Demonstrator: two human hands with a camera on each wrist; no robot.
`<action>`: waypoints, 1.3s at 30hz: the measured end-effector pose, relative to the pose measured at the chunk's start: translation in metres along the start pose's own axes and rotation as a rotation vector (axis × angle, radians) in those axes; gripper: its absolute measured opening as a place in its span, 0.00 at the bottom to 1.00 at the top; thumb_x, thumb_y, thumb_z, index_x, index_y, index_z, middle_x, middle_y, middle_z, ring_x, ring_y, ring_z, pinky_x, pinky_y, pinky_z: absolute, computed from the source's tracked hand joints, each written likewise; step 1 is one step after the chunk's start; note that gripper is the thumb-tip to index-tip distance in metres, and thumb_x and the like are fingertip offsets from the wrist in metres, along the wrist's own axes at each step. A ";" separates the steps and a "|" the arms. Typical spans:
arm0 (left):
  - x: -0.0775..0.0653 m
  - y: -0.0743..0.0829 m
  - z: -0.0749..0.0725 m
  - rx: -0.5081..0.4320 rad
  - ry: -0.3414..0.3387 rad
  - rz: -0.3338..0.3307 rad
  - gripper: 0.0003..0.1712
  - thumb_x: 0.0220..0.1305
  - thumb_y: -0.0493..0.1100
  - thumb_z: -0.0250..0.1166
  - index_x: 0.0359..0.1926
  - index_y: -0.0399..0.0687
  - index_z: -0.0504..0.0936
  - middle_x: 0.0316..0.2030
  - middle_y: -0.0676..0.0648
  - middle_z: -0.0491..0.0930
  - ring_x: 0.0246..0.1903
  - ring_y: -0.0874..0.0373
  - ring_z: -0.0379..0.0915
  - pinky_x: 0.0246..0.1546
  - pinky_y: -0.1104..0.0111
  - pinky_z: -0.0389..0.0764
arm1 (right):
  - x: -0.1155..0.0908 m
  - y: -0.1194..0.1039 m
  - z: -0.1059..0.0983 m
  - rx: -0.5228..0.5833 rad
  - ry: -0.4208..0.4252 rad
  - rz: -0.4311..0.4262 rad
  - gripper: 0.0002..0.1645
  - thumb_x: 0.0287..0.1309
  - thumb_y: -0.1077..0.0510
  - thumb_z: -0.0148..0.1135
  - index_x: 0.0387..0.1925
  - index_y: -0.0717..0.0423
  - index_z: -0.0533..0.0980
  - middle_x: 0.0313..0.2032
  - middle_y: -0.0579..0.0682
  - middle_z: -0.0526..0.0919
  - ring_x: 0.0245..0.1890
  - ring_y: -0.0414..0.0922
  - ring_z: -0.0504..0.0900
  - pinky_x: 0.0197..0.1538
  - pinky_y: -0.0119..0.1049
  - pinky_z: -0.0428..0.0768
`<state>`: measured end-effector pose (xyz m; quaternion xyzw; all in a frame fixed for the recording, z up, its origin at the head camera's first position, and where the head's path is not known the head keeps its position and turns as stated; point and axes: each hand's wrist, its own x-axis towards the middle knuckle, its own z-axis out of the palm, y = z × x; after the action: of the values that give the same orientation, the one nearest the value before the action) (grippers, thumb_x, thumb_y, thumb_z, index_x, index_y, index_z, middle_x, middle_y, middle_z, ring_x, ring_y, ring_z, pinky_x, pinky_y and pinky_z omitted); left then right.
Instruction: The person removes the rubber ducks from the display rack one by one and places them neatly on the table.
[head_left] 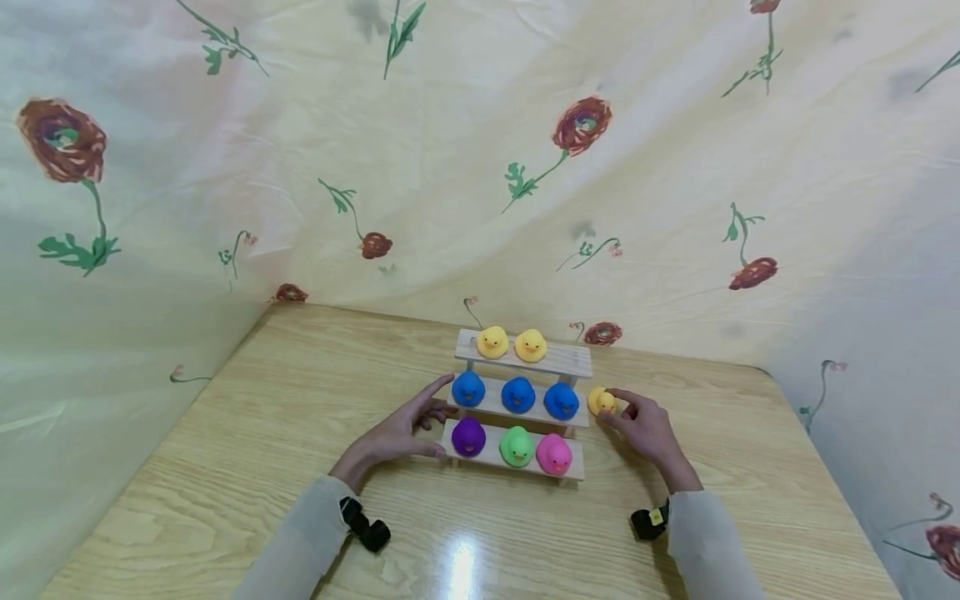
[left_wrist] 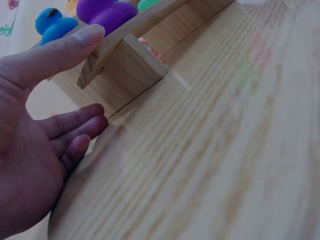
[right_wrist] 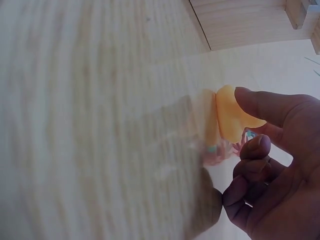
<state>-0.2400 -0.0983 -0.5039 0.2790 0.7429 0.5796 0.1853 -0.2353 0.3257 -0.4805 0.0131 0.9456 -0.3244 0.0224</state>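
Note:
A three-tier wooden rack (head_left: 487, 457) stands mid-table with rubber ducks on it. Two yellow ducks (head_left: 492, 342) sit on the top tier and three blue ducks (head_left: 518, 395) on the middle one. Along the bottom tier are a purple duck (head_left: 468, 437), a green duck (head_left: 517, 447) and a pink duck (head_left: 554, 454). My left hand (head_left: 405, 432) is at the rack's left end, thumb touching the bottom tier, fingers spread and loosely bent. To the rack's right, my right hand (head_left: 643, 427) pinches another yellow duck (right_wrist: 231, 115) between thumb and fingers, low at the table.
The wood-grain table (head_left: 300, 400) reaches back to a flowered cloth (head_left: 450, 167) that hangs behind and at both sides. Each wrist carries a small black camera, such as the left wrist camera (head_left: 366, 525). Light glares off the table's front.

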 end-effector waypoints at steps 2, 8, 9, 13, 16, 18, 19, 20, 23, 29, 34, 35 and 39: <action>0.000 0.000 0.000 0.002 0.001 -0.001 0.62 0.55 0.39 0.76 0.80 0.70 0.45 0.66 0.39 0.73 0.59 0.47 0.67 0.55 0.66 0.69 | 0.000 0.000 0.000 0.001 -0.001 -0.002 0.33 0.65 0.51 0.64 0.66 0.61 0.71 0.22 0.47 0.71 0.22 0.43 0.68 0.24 0.31 0.65; 0.001 -0.001 -0.001 0.013 0.004 -0.004 0.62 0.54 0.40 0.76 0.80 0.69 0.45 0.66 0.38 0.73 0.59 0.48 0.68 0.54 0.66 0.70 | 0.001 0.001 0.001 0.014 -0.008 0.001 0.33 0.65 0.51 0.64 0.67 0.60 0.71 0.23 0.48 0.72 0.23 0.43 0.69 0.24 0.31 0.66; 0.000 -0.001 -0.001 0.014 0.004 -0.006 0.62 0.54 0.40 0.76 0.80 0.69 0.45 0.66 0.38 0.73 0.59 0.48 0.68 0.55 0.66 0.70 | 0.001 0.002 0.001 0.014 -0.010 0.002 0.33 0.66 0.50 0.64 0.68 0.60 0.71 0.23 0.48 0.72 0.23 0.43 0.68 0.24 0.31 0.66; 0.001 -0.002 0.000 0.017 0.001 -0.011 0.62 0.54 0.41 0.76 0.80 0.70 0.45 0.66 0.38 0.73 0.60 0.47 0.69 0.56 0.65 0.70 | -0.001 0.002 -0.001 0.015 -0.023 0.001 0.34 0.66 0.50 0.64 0.69 0.59 0.69 0.23 0.48 0.72 0.22 0.42 0.68 0.24 0.31 0.66; 0.001 -0.001 0.000 0.015 0.000 -0.013 0.62 0.54 0.41 0.76 0.80 0.71 0.45 0.66 0.38 0.72 0.61 0.46 0.69 0.56 0.63 0.70 | -0.002 0.001 -0.003 0.018 -0.029 0.001 0.36 0.65 0.49 0.64 0.69 0.59 0.67 0.24 0.48 0.73 0.22 0.42 0.69 0.24 0.31 0.67; 0.001 -0.001 0.000 0.014 -0.001 -0.015 0.62 0.54 0.41 0.76 0.79 0.71 0.45 0.66 0.38 0.72 0.61 0.46 0.69 0.57 0.62 0.69 | -0.003 0.000 -0.004 0.023 -0.029 0.004 0.37 0.65 0.48 0.65 0.70 0.59 0.66 0.24 0.49 0.75 0.22 0.41 0.70 0.25 0.31 0.68; 0.001 -0.001 0.000 0.014 -0.002 -0.014 0.62 0.54 0.41 0.76 0.79 0.71 0.45 0.66 0.38 0.72 0.61 0.46 0.69 0.57 0.62 0.69 | -0.004 -0.001 -0.005 0.024 -0.028 0.008 0.38 0.65 0.48 0.65 0.70 0.60 0.66 0.25 0.49 0.75 0.23 0.41 0.70 0.25 0.31 0.68; 0.001 -0.001 0.000 0.013 -0.002 -0.014 0.62 0.54 0.41 0.76 0.79 0.71 0.45 0.66 0.38 0.72 0.61 0.46 0.69 0.57 0.62 0.69 | -0.005 -0.001 -0.006 0.023 -0.025 0.009 0.38 0.65 0.48 0.65 0.70 0.60 0.66 0.25 0.49 0.76 0.23 0.41 0.70 0.25 0.31 0.68; 0.001 0.000 0.000 0.011 -0.001 -0.013 0.62 0.54 0.41 0.76 0.80 0.71 0.45 0.66 0.38 0.72 0.60 0.46 0.69 0.57 0.62 0.69 | -0.005 -0.004 -0.010 0.014 -0.004 -0.005 0.38 0.65 0.47 0.64 0.70 0.61 0.66 0.25 0.50 0.76 0.22 0.41 0.70 0.24 0.31 0.69; 0.000 0.000 -0.001 0.006 0.003 -0.011 0.62 0.54 0.41 0.76 0.79 0.72 0.45 0.66 0.39 0.73 0.61 0.46 0.68 0.57 0.62 0.69 | -0.005 -0.013 -0.021 -0.012 0.080 -0.080 0.35 0.66 0.48 0.64 0.67 0.62 0.69 0.23 0.50 0.75 0.20 0.40 0.68 0.23 0.31 0.67; 0.000 0.000 -0.001 0.007 0.001 -0.010 0.62 0.54 0.42 0.76 0.79 0.72 0.45 0.66 0.38 0.73 0.61 0.46 0.69 0.57 0.61 0.69 | -0.006 -0.023 -0.028 -0.005 0.115 -0.104 0.34 0.66 0.48 0.64 0.66 0.62 0.70 0.23 0.49 0.75 0.20 0.38 0.68 0.24 0.32 0.66; 0.000 0.000 -0.001 0.006 0.000 -0.009 0.62 0.54 0.42 0.76 0.79 0.72 0.45 0.66 0.38 0.73 0.61 0.46 0.69 0.57 0.62 0.69 | -0.007 -0.025 -0.030 -0.002 0.120 -0.107 0.33 0.66 0.48 0.64 0.66 0.61 0.70 0.22 0.49 0.75 0.19 0.38 0.68 0.24 0.32 0.66; 0.000 0.001 0.000 0.007 -0.001 -0.005 0.62 0.54 0.41 0.76 0.80 0.71 0.45 0.66 0.38 0.73 0.61 0.46 0.69 0.56 0.63 0.69 | -0.009 -0.034 -0.034 -0.003 0.143 -0.123 0.32 0.67 0.48 0.63 0.65 0.61 0.71 0.23 0.49 0.75 0.19 0.38 0.67 0.23 0.32 0.66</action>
<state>-0.2401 -0.0987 -0.5032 0.2782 0.7456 0.5763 0.1859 -0.2285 0.3197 -0.4318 -0.0218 0.9442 -0.3221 -0.0653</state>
